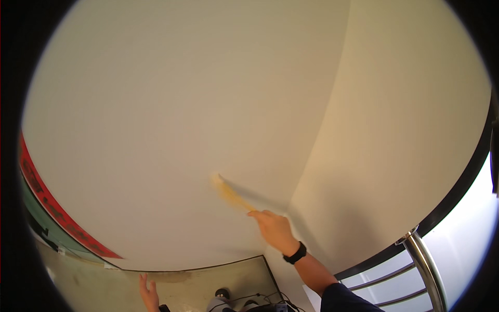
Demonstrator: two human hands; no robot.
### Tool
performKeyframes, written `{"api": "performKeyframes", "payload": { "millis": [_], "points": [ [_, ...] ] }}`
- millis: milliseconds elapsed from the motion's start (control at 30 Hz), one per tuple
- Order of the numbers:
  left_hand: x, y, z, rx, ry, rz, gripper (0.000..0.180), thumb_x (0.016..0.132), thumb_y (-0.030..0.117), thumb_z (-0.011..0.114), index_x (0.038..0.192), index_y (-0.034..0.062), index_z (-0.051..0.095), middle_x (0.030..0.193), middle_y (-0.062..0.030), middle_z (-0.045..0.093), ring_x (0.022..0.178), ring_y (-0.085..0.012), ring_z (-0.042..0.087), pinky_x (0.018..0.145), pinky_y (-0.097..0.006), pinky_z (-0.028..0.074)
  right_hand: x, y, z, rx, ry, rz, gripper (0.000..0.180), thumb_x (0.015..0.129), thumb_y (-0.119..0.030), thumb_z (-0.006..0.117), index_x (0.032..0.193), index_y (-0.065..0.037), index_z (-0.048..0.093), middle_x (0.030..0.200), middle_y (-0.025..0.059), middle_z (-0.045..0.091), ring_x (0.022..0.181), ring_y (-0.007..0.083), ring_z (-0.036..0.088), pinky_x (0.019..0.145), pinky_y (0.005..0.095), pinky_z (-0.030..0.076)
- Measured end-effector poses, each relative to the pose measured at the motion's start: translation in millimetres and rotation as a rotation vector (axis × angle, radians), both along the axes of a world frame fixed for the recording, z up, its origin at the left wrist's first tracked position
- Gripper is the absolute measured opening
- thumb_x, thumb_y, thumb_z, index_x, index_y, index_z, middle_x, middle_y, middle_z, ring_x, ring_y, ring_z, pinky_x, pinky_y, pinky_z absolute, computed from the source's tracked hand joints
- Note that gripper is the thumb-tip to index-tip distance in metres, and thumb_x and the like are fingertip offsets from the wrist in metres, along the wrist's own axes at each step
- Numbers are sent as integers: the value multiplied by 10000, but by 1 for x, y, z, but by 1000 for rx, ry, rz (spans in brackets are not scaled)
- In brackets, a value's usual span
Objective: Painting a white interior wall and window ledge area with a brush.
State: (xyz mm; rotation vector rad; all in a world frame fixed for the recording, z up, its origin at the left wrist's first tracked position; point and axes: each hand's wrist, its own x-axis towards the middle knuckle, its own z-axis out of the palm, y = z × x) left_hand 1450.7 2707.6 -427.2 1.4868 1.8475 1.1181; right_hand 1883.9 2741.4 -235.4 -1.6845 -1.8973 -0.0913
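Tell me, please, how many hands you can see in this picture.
2: the right hand holds a yellow brush-like tool by the pale wall, near the center; the left hand is lower left, near the bottom edge, apparently empty.

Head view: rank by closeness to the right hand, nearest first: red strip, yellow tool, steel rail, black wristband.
1. Yellow tool: in the right hand, extending up and left from it.
2. Black wristband: on that same wrist.
3. Steel rail: lower right.
4. Red strip: far left edge.
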Motion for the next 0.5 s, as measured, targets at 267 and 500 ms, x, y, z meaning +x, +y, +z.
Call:
{"api": "performKeyframes", "payload": {
  "millis": [267, 500],
  "points": [
    [23, 21, 10, -62, 23, -31, 390, 815, 101, 530, 1187, 0, 471, 1336, -204, 323, 1241, -288, 315, 998, -355, 257, 134, -39, -14, 157, 189, -535, 163, 832, -125, 480, 906, -116, 625, 787, 118, 620, 694, 301, 584, 612, 363, 456],
    [40, 117, 50, 168, -168, -104, 538, 844, 130, 511, 1324, 35, 286, 1387, -152, 251, 1287, -254, 226, 1030, -340, 194, 99, -31, -14, 277, 29, -604, 158, 837, -111, 471, 940, -115, 590, 731, 120, 608, 655, 296, 576, 572, 378, 448]
  ]
}}
